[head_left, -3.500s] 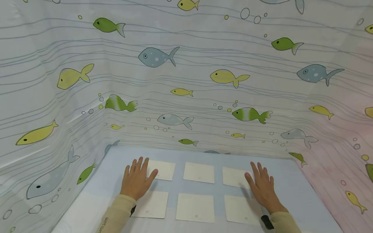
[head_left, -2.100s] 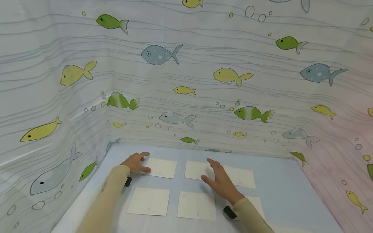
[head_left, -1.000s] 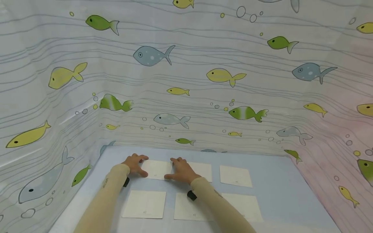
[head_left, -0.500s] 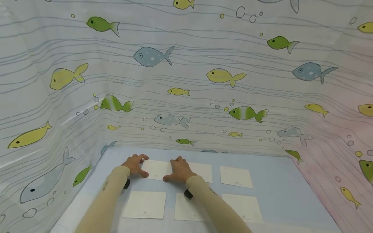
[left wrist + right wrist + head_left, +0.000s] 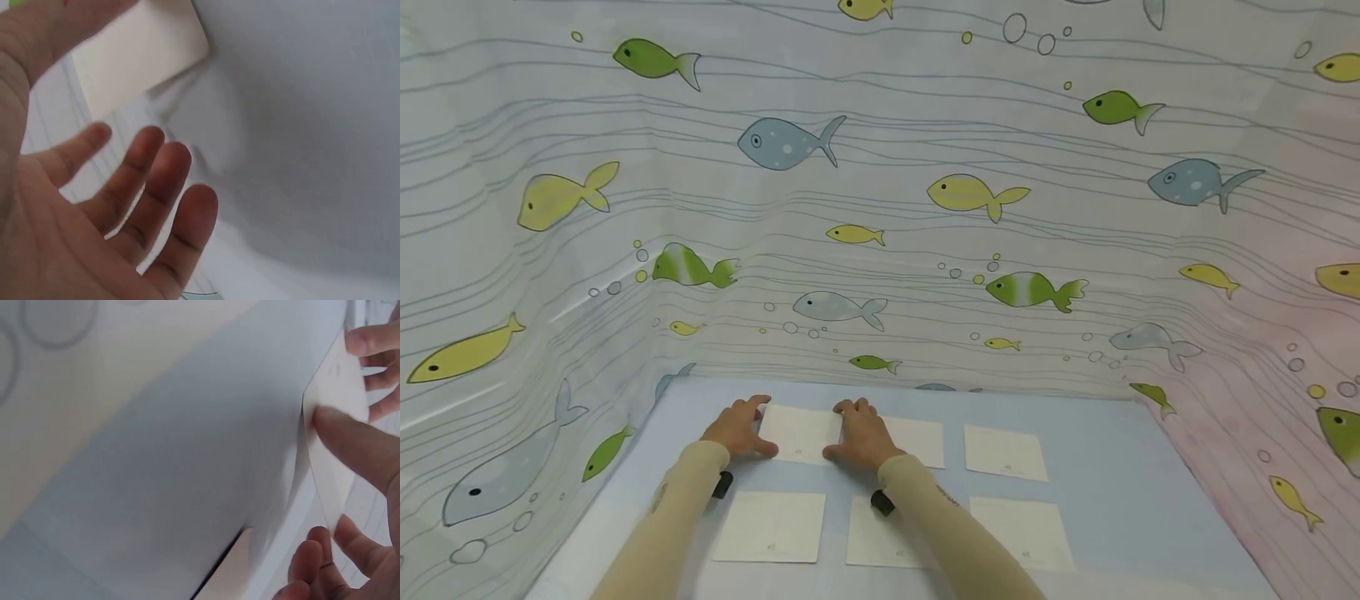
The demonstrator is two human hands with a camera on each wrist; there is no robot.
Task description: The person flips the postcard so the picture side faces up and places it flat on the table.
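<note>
In the head view, a cream-white rectangular card (image 5: 801, 435) at the back left lies between both hands. My left hand (image 5: 735, 429) holds its left edge, thumb at the near corner and index finger at the far one. On the opposite side my right hand (image 5: 863, 437) grips the right edge. The right wrist view shows the right thumb (image 5: 350, 440) on the card's face (image 5: 331, 387), fingertips at the far edge, and the card tilted up off the surface. In the left wrist view the other left fingers (image 5: 172, 169) are spread apart below the card (image 5: 144, 53).
Several similar cards lie in two rows on the pale blue tabletop, among them a back middle card (image 5: 917, 442), a back right card (image 5: 1004, 452) and a front left card (image 5: 771, 525). A fish-patterned curtain (image 5: 880, 250) surrounds the table. Dark wrist cameras (image 5: 882, 502) sit under the sleeves.
Both hands were first spread flat over the cards' left and right ends. They came together at the back left card, the right hand crossing leftward, and the card has since risen slightly.
</note>
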